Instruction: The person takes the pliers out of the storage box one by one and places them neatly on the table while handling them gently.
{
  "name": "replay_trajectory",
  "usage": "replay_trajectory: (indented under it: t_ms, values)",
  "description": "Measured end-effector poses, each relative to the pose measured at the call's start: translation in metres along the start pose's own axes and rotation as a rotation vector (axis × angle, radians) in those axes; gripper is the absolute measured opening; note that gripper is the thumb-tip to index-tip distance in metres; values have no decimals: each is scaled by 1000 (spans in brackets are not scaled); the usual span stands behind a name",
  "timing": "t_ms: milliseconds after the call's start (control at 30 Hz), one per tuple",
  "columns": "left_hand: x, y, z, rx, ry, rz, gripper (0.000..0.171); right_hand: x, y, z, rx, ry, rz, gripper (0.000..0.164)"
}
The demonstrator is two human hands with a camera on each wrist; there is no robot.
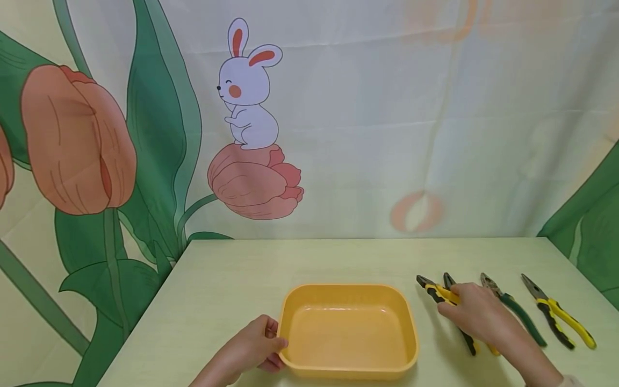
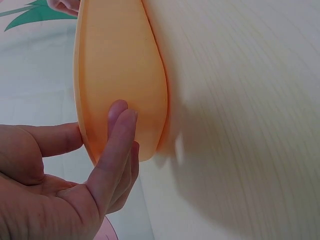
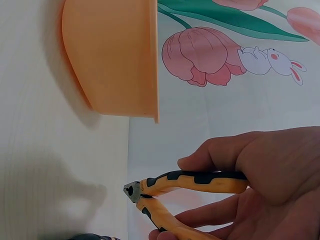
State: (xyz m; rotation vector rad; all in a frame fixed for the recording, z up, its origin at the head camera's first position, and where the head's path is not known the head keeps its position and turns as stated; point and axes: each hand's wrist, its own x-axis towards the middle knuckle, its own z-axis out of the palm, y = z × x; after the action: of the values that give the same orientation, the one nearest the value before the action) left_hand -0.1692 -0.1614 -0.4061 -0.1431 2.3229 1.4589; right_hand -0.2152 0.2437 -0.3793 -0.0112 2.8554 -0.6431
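Note:
My left hand (image 1: 258,344) grips the left rim of a yellow-orange plastic basin (image 1: 348,371), thumb at the edge and fingers along the outer wall (image 2: 120,60). Right of the basin, my right hand (image 1: 476,312) holds combination pliers (image 1: 427,285) with yellow and black handles. In the right wrist view these pliers (image 3: 170,184) are raised off the table, handles spread between thumb and fingers, short grey jaws pointing away from the palm. A second pair of pliers (image 1: 468,343) with dark and yellow grips lies under the right hand, partly hidden by it.
Further right on the pale wood-grain table (image 1: 232,274) lie green-handled pliers (image 1: 524,320) and yellow-and-black long-nose pliers (image 1: 556,312). A cloth backdrop (image 1: 348,134) printed with tulips and a rabbit hangs behind the table's far edge.

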Motion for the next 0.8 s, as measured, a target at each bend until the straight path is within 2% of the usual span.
replay_trajectory:
  t_ms: [267,500,800]
  values:
    - [-1,0,-1,-9,-5,13,25,1,4,8,26,61,-64,25]
    - [-2,-2,-1,-31,-19,33,25,7,6,12,36,68,-63,25]
    - [-1,-2,-1,-24,-14,25,26,11,4,14,45,76,-45,28]
